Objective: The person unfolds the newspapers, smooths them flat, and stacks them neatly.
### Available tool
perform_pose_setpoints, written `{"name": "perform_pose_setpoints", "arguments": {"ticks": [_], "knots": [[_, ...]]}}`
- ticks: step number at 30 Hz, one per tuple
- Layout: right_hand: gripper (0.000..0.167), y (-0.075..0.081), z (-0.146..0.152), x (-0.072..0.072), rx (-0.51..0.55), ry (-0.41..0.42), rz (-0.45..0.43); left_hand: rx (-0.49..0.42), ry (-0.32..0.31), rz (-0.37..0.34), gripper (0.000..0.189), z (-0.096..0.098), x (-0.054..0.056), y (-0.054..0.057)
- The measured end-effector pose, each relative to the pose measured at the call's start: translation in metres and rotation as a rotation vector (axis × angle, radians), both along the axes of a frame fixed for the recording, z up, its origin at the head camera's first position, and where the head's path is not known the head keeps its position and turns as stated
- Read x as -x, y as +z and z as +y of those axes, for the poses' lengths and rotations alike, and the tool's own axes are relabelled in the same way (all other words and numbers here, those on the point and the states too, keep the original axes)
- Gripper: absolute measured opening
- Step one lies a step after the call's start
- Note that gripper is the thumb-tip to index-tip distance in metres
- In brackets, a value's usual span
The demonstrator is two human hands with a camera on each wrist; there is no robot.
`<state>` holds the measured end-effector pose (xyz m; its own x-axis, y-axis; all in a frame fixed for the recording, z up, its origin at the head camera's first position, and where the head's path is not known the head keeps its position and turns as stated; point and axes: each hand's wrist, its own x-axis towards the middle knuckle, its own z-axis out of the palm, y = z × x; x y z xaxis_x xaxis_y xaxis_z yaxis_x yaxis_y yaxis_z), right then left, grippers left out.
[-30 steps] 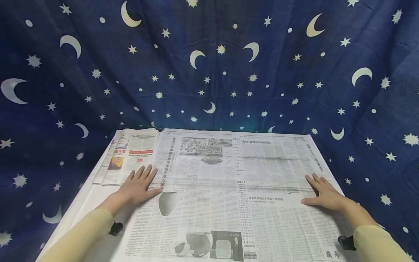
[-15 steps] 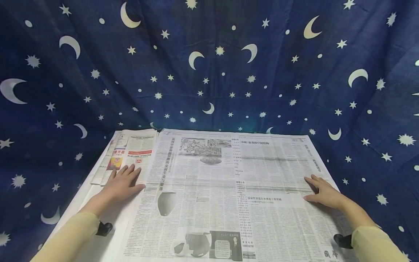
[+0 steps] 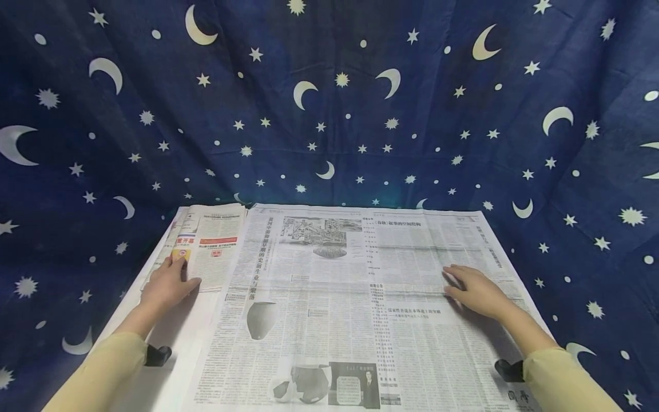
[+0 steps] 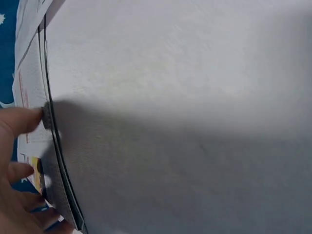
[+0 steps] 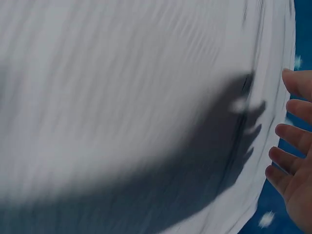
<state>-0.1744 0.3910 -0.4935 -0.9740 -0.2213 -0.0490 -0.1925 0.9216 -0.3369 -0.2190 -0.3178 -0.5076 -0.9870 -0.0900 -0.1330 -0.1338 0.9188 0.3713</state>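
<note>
A large newspaper sheet (image 3: 329,320) lies spread flat with printed columns and grey pictures. To its left is a small stack of folded newspapers (image 3: 218,232), bearing a red banner and a yellow picture. My left hand (image 3: 163,289) is at the near left corner of that stack, thumb spread from the fingers. In the left wrist view the thumb of the left hand (image 4: 14,161) is close to the stack's layered near edge; whether it touches cannot be told. My right hand (image 3: 476,292) is above the spread sheet's right half, fingers loosely extended, holding nothing; its shadow falls on the paper.
The white tabletop (image 3: 139,332) shows along the left side. A dark blue curtain (image 3: 329,103) with moons and stars hangs behind the table and at both sides. The spread sheet reaches the table's far edge.
My left hand has moved left, off the spread sheet and over to the folded stack's corner. The right hand has moved left from the sheet's right side toward its middle.
</note>
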Motion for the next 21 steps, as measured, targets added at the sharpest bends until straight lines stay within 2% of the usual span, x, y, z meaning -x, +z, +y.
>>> {"name": "perform_pose_setpoints", "arguments": {"ticks": [8, 15, 18, 21], "knots": [[0.053, 0.002, -0.107, 0.024, 0.092, 0.219, 0.038, 0.006, 0.085, -0.020, 0.068, -0.008, 0.005, 0.011], [0.054, 0.003, -0.209, 0.034, 0.110, 0.437, -0.029, -0.016, 0.192, -0.059, 0.073, -0.009, 0.013, 0.018], [0.053, 0.000, -0.245, 0.038, 0.123, 0.488, -0.032, -0.029, 0.223, -0.076, 0.070, -0.012, 0.014, 0.020], [0.050, -0.003, -0.275, 0.042, 0.190, 0.487, -0.052, -0.030, 0.217, -0.090, 0.061, -0.017, 0.015, 0.020]]}}
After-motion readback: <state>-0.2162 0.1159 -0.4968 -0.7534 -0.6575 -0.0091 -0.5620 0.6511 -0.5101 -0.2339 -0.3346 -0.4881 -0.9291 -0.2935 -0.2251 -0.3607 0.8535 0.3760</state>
